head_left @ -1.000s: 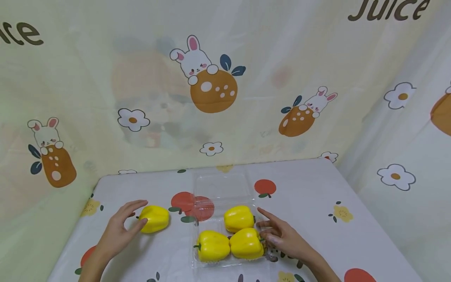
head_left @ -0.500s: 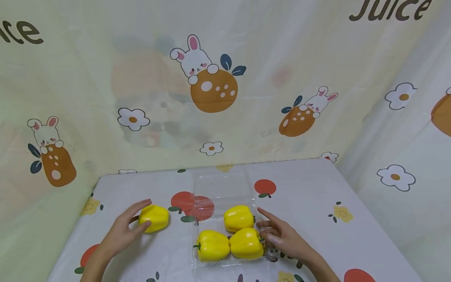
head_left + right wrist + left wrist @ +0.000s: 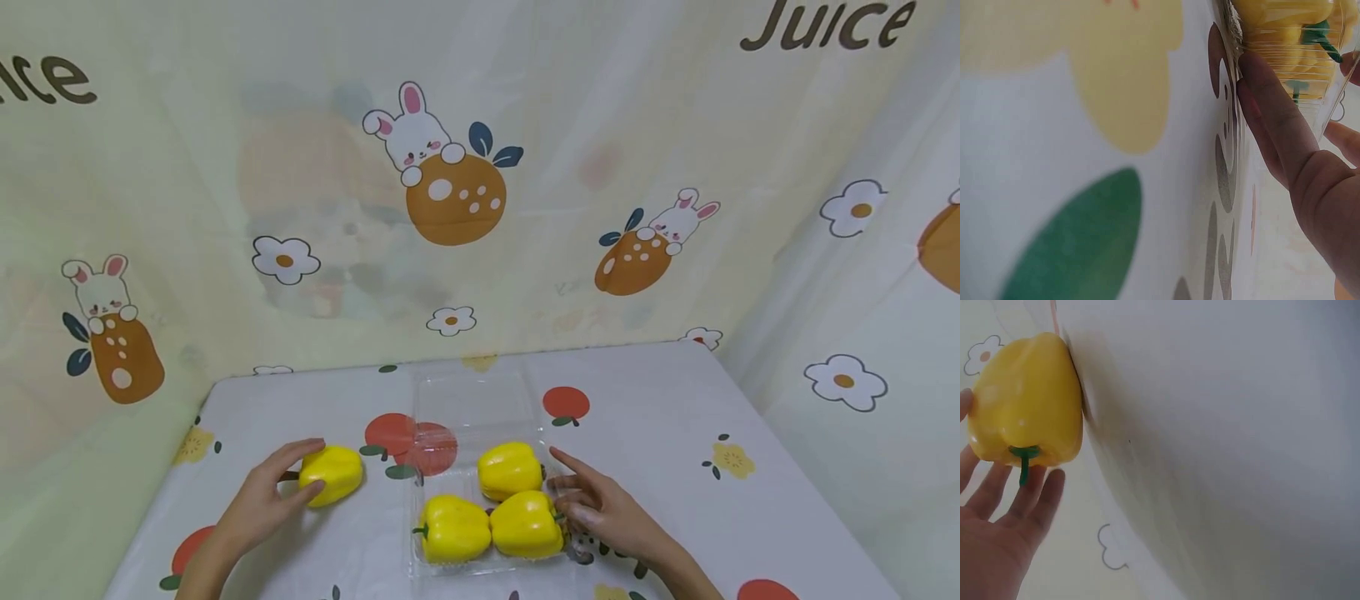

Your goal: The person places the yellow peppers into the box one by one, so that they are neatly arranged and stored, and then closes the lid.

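Note:
On the left side of the table, my left hand (image 3: 262, 492) holds a yellow bell pepper (image 3: 333, 475), thumb on its near side and fingertips on its far side. The left wrist view shows this bell pepper (image 3: 1029, 400) with its green stem towards the palm. Several fingers are partly behind it. A clear plastic container (image 3: 450, 571) stands open in the middle with three yellow bell peppers (image 3: 453, 531) inside. My right hand (image 3: 611, 512) rests against the container's right wall with loosely extended fingers. In the right wrist view, the thumb (image 3: 1279, 106) lies along the clear wall.
The container's clear lid (image 3: 476, 400) lies folded back behind it. A white tablecloth (image 3: 637, 408) printed with fruit and flowers covers the table. Patterned curtains (image 3: 540, 283) close off the back and both sides.
My left fingers and thumb have closed further round the bell pepper, which has turned slightly and shifted a little towards me. The right hand and container stay put; the head view tilts slightly.

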Motion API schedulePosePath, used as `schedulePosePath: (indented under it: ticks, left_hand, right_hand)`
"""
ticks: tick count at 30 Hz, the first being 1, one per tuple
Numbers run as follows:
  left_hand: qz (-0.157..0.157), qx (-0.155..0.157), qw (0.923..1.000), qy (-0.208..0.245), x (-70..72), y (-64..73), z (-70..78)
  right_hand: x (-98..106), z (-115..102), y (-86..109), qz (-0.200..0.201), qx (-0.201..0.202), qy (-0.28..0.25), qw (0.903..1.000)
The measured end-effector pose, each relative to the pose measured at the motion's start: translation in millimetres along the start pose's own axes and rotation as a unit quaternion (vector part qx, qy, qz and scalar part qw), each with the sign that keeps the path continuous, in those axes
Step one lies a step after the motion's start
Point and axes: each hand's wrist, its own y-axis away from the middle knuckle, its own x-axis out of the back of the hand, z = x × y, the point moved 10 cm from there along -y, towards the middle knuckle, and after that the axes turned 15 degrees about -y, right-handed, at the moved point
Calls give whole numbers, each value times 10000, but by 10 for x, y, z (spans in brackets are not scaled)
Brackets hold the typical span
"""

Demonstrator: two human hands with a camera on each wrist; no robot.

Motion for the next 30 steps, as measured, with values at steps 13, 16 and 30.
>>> schedulePosePath:
  ticks: [13, 16, 30]
  left_hand:
    - [-243, 741, 9965, 291, -121, -45, -139]
    - [-293, 824, 9956, 335, -149, -31, -142]
    - [-362, 1134, 9920, 419, -101, -50, -37]
  right_hand:
    - [11, 2, -18, -40, 75, 98, 9999]
    - [19, 40, -13, -8, 13, 104, 9999]
    - [15, 62, -19, 0, -63, 29, 10000]
